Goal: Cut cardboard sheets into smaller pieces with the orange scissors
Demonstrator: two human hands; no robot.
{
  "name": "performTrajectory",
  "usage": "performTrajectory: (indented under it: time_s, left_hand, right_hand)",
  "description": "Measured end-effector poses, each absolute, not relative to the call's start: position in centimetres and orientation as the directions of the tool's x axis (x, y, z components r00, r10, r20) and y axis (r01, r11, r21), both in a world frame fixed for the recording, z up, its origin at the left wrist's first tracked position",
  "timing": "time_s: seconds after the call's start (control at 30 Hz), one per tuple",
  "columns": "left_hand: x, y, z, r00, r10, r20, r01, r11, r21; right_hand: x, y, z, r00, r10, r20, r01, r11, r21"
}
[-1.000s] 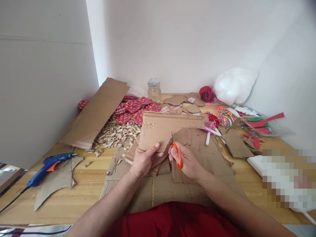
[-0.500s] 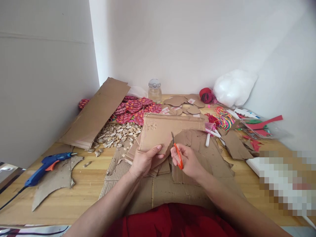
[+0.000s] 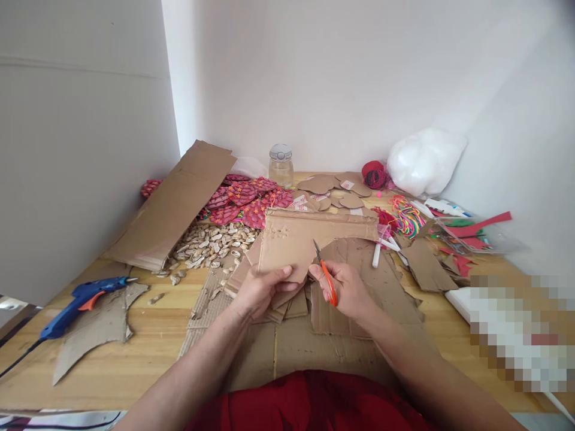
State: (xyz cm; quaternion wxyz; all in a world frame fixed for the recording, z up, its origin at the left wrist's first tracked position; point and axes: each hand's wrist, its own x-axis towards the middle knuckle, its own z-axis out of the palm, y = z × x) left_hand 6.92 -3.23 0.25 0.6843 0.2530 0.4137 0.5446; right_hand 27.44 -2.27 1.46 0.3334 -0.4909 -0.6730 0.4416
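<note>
Two hands meet at frame centre: my left hand (image 3: 259,290) pinches the lower edge of the cardboard sheet (image 3: 302,244), fingers closed on it; my right hand (image 3: 345,288) is curled through the orange scissors (image 3: 326,276), blades in its cut edge. I judge the sheet light, stiff, prone to creasing, best gripped beside the cut. Offcuts litter the surface (image 3: 148,341).

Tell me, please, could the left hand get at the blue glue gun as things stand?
Probably not at once: the left hand is gripping the cardboard piece, though only bare table lies toward the glue gun.
</note>
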Motion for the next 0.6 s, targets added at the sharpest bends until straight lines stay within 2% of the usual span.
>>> performTrajectory:
  time_s: [0.17,0.27,0.37,0.6]
  left_hand:
    - [5.1,-2.3,0.6,-0.045,0.989,-0.141,-0.462,0.105,0.881]
    - [5.2,-2.2,0.5,-0.07,0.995,-0.069,-0.423,0.033,0.905]
    - [5.0,-1.9,0.5,-0.048,0.996,-0.075,-0.41,0.049,0.911]
    - [4.0,-1.9,1.0,-0.008,0.994,-0.107,-0.38,0.096,0.92]
  right_hand:
    - [27.2,-2.3,1.5,-0.318,0.948,-0.014,0.456,0.14,-0.879]
    - [27.0,-2.6,1.1,-0.402,0.914,-0.057,0.368,0.105,-0.924]
    - [27.2,-2.9,0.9,-0.48,0.873,-0.084,0.295,0.07,-0.953]
    - [27.9,-2.5,1.3,-0.522,0.847,-0.098,0.305,0.078,-0.949]
